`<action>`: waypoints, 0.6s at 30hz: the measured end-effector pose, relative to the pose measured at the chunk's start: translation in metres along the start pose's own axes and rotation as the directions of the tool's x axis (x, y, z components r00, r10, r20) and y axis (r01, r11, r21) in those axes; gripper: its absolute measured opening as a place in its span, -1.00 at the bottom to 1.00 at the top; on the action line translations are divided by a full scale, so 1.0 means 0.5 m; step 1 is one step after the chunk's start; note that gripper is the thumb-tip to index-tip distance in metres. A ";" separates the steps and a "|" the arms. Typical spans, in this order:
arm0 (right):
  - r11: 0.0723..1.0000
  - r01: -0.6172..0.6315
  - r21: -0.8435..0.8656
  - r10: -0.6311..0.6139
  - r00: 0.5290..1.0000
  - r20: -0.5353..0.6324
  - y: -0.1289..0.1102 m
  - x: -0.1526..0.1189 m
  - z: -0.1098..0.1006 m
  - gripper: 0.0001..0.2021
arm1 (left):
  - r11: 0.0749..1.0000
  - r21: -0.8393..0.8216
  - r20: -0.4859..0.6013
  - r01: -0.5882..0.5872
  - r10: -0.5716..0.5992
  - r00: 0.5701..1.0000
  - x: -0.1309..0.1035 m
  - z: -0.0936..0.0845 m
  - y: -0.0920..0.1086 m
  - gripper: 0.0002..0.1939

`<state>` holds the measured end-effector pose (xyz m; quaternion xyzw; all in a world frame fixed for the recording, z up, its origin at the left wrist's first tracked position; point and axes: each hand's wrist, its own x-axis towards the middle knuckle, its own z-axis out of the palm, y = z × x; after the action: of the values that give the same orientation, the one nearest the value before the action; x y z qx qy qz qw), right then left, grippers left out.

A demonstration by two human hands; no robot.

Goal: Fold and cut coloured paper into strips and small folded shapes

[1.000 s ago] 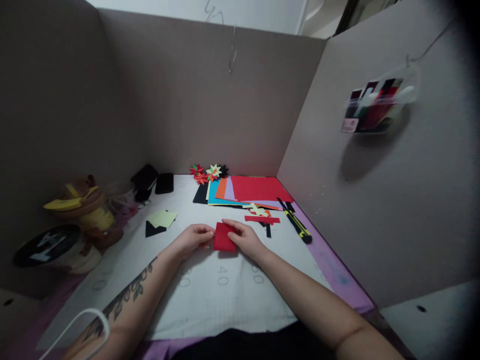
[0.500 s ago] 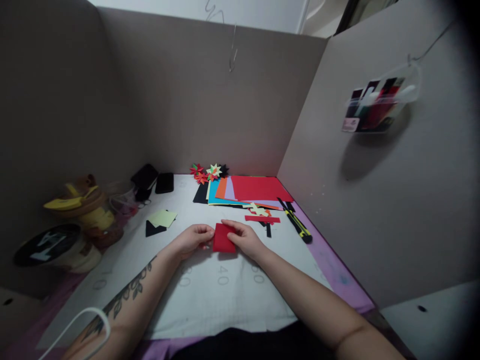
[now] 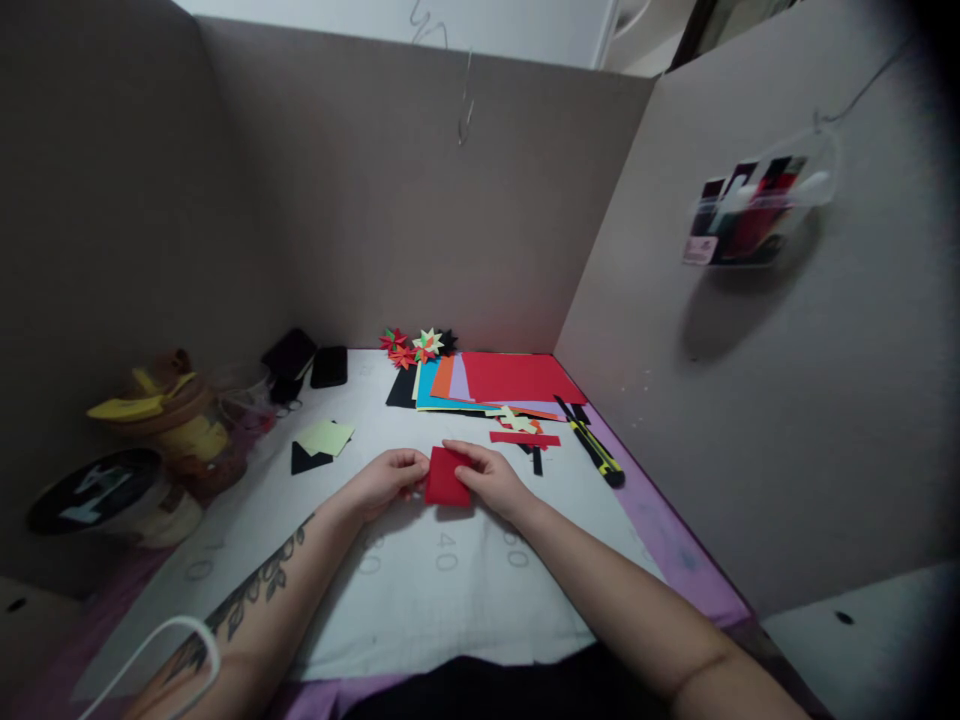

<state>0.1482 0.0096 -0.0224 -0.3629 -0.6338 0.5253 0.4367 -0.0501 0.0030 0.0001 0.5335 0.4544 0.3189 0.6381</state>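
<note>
A small square of red paper (image 3: 448,480) is held between my two hands, a little above the white cloth (image 3: 405,570) with printed numbers. Pinching its left edge are the thumb and fingers of my left hand (image 3: 390,475). My right hand (image 3: 491,478) grips the right side, thumb on the near face and fingers along the upper edge. Left of my hands lie a pale green paper square (image 3: 326,437) and a black one (image 3: 309,458) partly under it. Red strips (image 3: 525,438) and other paper scraps lie beyond my right hand.
Coloured paper sheets (image 3: 525,377) are stacked at the back, beside folded paper stars (image 3: 427,343). A yellow-black cutter (image 3: 598,455) lies right. Pots and containers (image 3: 169,420) line the left side. Grey partitions (image 3: 427,200) enclose the table; a clear holder (image 3: 757,210) hangs on the right one.
Almost nothing differs. The red paper has shifted or tilted very slightly; both hands keep their hold on it in nearly the same place.
</note>
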 end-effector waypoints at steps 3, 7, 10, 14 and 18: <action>1.000 0.010 -0.012 -0.011 1.000 -0.005 -0.003 -0.001 0.000 -0.56 | 1.000 0.006 -0.015 0.000 0.000 1.000 -0.001 0.001 0.001 -0.71; 1.000 0.012 -0.028 -0.012 1.000 0.011 -0.003 -0.001 -0.001 -0.55 | 1.000 -0.009 -0.021 0.008 -0.008 1.000 0.000 0.001 -0.001 -0.72; 0.999 0.014 -0.031 -0.013 1.000 0.025 -0.003 -0.001 -0.001 -0.55 | 1.000 -0.027 -0.030 0.005 -0.005 1.000 0.000 0.002 0.000 -0.72; 0.999 0.008 -0.033 -0.007 0.999 0.033 -0.006 -0.002 -0.001 -0.55 | 0.999 -0.033 -0.037 0.014 -0.015 0.999 -0.002 0.005 0.005 -0.73; 0.998 0.020 -0.056 -0.019 1.000 0.022 -0.005 -0.001 -0.002 -0.55 | 0.999 -0.034 -0.039 0.024 -0.025 0.999 -0.002 0.006 0.005 -0.73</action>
<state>0.1492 0.0089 -0.0197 -0.3632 -0.6567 0.5067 0.4245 -0.0475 0.0014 0.0031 0.5109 0.4681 0.3289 0.6416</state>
